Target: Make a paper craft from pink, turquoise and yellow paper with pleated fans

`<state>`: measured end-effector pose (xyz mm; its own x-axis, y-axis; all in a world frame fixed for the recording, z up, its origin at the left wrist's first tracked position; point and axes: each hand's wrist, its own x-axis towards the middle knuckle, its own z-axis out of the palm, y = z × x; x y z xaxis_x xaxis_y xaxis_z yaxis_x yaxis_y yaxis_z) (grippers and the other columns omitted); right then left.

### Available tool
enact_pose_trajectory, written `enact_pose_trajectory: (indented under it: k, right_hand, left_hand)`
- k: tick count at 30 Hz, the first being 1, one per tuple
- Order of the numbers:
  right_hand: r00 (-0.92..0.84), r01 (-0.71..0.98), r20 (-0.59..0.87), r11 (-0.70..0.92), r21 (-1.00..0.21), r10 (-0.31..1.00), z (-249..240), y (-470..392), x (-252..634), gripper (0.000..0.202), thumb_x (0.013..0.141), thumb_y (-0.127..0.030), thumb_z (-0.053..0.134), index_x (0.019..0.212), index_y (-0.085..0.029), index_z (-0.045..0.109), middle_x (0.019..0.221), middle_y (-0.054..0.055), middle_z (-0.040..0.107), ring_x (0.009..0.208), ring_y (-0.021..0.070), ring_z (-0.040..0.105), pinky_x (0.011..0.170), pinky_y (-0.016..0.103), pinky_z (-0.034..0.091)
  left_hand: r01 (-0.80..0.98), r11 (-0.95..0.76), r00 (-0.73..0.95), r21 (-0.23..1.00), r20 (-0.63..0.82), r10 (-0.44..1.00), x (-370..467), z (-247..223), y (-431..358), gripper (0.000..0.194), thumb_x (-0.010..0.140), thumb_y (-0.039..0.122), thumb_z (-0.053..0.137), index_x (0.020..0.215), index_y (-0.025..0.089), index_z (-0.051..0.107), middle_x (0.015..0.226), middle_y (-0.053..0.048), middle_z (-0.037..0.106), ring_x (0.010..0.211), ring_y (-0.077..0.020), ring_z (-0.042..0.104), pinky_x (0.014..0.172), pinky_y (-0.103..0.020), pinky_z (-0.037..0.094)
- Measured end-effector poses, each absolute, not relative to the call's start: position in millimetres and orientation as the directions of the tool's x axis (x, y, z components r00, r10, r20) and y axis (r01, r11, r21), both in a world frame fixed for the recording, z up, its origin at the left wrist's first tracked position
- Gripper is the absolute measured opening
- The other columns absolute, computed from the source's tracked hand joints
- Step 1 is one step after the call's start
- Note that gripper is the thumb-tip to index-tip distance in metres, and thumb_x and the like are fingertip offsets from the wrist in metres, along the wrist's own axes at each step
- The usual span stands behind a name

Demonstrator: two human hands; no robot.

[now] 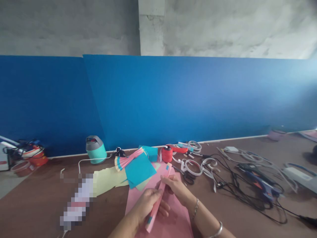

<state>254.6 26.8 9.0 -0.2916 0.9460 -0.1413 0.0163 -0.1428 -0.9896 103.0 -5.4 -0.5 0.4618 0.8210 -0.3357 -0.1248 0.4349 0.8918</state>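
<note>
A narrow folded pink paper strip (154,211) with small teal patches near its ends lies slantwise between my hands. My left hand (151,201) grips its lower half, thumb on top and fingers beneath. Farther up the strip, my right hand (173,185) pinches it between thumb and fingers. Under both hands lie large pink sheets (180,221) on the brown table. Just beyond are blue paper sheets (140,170), a fan-folded paper piece (130,158) in pink, yellow and blue, and pale yellow sheets (109,180).
A red round container (167,154) and black-handled scissors (189,178) are beyond my right hand. White ribbons, black cables and a blue tool (264,186) spread rightward. A teal-grey device (96,150) stands at the back left, before a blue partition (173,102).
</note>
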Motion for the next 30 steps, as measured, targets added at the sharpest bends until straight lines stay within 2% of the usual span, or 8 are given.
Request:
enact_pose_trajectory:
  k: [4,10,14,20,24,26,30]
  right_hand:
    - [-0.164,-0.037,-0.091,-0.098,-0.995,0.982,6,34,262,0.052,0.075,-0.059,0.055,0.067,-0.012,0.073,0.046,0.000,0.051,0.044,0.0073,0.030,0.046,0.024,0.016]
    - [-0.042,-0.115,-0.096,-0.100,-0.988,0.994,6,41,272,0.048,0.071,-0.057,0.058,0.069,-0.012,0.074,0.060,0.007,0.064,0.047,0.0084,0.029,0.046,0.025,0.016]
    - [-0.031,-0.141,-0.090,-0.094,-0.986,0.995,3,43,273,0.046,0.072,-0.055,0.059,0.069,-0.011,0.074,0.062,0.007,0.066,0.046,0.0080,0.028,0.046,0.025,0.015]
    - [0.013,-0.179,-0.104,-0.100,-0.979,0.994,0,45,273,0.046,0.070,-0.055,0.061,0.067,-0.011,0.073,0.058,0.006,0.062,0.046,0.0077,0.026,0.045,0.025,0.016]
    - [0.019,-0.194,-0.112,-0.106,-0.975,0.994,-1,45,272,0.046,0.071,-0.055,0.059,0.070,-0.010,0.073,0.059,0.006,0.062,0.047,0.0082,0.028,0.046,0.025,0.017]
    - [0.016,-0.195,-0.112,-0.107,-0.975,0.994,-2,45,272,0.046,0.072,-0.055,0.059,0.072,-0.011,0.073,0.058,0.006,0.061,0.048,0.0088,0.031,0.047,0.025,0.019]
    - [-0.062,-0.189,-0.046,-0.057,-0.980,0.997,-3,42,269,0.047,0.076,-0.056,0.057,0.074,-0.012,0.073,0.051,0.002,0.055,0.048,0.0086,0.031,0.047,0.024,0.018]
  left_hand:
    - [-0.100,0.483,0.499,0.870,-0.376,0.781,98,5,-9,0.049,0.065,0.060,0.065,0.077,0.013,0.054,0.064,-0.010,0.069,0.051,-0.0182,0.065,0.050,-0.025,0.044]
    - [-0.012,0.495,0.553,0.869,-0.407,0.727,94,14,-11,0.053,0.064,0.060,0.065,0.081,0.010,0.061,0.070,-0.011,0.071,0.054,-0.0177,0.065,0.053,-0.026,0.045]
    - [-0.027,0.498,0.556,0.867,-0.401,0.728,92,12,-10,0.053,0.065,0.059,0.066,0.085,0.010,0.061,0.074,-0.011,0.072,0.055,-0.0168,0.065,0.054,-0.026,0.045]
    - [-0.100,0.495,0.613,0.863,-0.339,0.714,84,14,-10,0.045,0.065,0.042,0.075,0.093,0.011,0.058,0.091,-0.015,0.072,0.077,-0.0203,0.069,0.067,-0.027,0.047]
    - [-0.086,0.469,0.645,0.879,-0.310,0.698,82,12,-8,0.046,0.069,0.042,0.072,0.100,0.010,0.059,0.085,-0.013,0.072,0.065,-0.0179,0.068,0.062,-0.027,0.048]
    - [-0.067,0.462,0.658,0.884,-0.309,0.687,81,12,-8,0.047,0.070,0.043,0.071,0.101,0.010,0.060,0.086,-0.014,0.072,0.065,-0.0191,0.068,0.063,-0.029,0.048]
    - [-0.098,0.393,0.670,0.914,-0.231,0.706,78,17,-7,0.051,0.074,0.050,0.067,0.108,0.012,0.060,0.106,-0.017,0.067,0.097,-0.0256,0.064,0.082,-0.036,0.047]
